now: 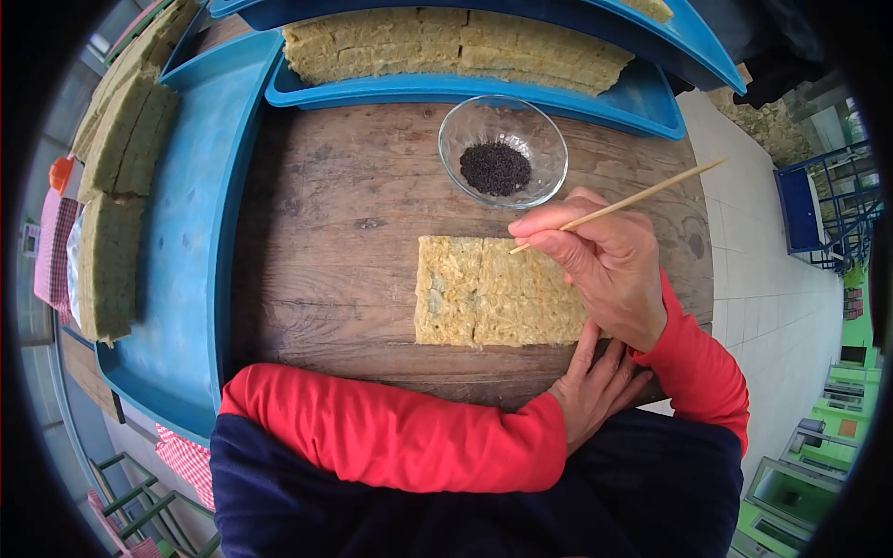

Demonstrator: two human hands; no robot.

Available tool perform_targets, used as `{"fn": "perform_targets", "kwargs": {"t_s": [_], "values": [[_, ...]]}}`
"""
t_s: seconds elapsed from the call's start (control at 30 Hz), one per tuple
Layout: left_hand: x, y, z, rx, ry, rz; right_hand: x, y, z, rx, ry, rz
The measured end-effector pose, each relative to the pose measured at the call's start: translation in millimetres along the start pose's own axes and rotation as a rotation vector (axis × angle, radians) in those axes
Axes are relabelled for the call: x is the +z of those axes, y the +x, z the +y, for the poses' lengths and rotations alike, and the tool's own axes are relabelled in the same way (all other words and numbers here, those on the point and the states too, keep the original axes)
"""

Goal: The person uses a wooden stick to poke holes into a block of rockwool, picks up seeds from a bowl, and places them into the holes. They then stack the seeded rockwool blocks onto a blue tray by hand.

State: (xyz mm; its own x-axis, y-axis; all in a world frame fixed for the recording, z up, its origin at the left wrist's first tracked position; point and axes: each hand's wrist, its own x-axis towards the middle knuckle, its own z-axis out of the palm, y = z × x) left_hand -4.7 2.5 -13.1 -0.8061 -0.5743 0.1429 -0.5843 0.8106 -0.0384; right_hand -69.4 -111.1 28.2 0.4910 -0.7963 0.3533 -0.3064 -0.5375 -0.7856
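Wooden stick (651, 192), pinched in raised right hand (609, 265) over yellowish slab (465, 298), left hand (598, 387) unclenched by its edge

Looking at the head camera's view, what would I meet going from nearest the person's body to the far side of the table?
Left hand → pale yellow slab → glass bowl with dark grains → blue tray with similar slabs.

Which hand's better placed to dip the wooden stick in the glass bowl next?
Your right, probably: the right hand holds the wooden stick close to the glass bowl of dark grains. Your left hand is farther away, by the near edge of the fibrous slab.
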Motion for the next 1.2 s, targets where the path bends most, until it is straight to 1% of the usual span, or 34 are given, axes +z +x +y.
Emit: {"fn": "perform_targets", "kwargs": {"t_s": [0.1, 0.2, 0.33, 0.8, 0.93, 1.03, 1.1, 1.13, 1.2], "values": [[1, 1, 1, -0.006, -0.031, 0.003, 0, 2, 2, -0.057, -0.053, 0.024], [0, 0, 0, -0.006, -0.046, -0.004, 0, 2, 2, -0.074, -0.085, 0.003], [0, -2, -1, 0.021, -0.044, -0.01, 1, 2, 3, -0.07, -0.09, -0.004], [4, 0, 3, -0.017, -0.039, 0.025, 2, 3, 1, -0.099, -0.119, -0.045], [2, -1, 2, -0.005, -0.035, 0.015, 3, 3, 1, -0.112, -0.123, -0.025], [3, -1, 2, -0.009, -0.04, 0.019, 0, 1, -3, -0.06, -0.095, 0.019], [4, -1, 4, -0.016, -0.037, 0.018, -2, -2, -10, 0.048, 0.03, 0.045], [4, -1, 4, -0.021, -0.034, 0.018, -1, -2, -9, 0.048, 0.031, 0.043], [5, -2, 4, -0.014, -0.032, 0.015, 4, -4, -5, -0.089, 0.05, 0.026]]}}
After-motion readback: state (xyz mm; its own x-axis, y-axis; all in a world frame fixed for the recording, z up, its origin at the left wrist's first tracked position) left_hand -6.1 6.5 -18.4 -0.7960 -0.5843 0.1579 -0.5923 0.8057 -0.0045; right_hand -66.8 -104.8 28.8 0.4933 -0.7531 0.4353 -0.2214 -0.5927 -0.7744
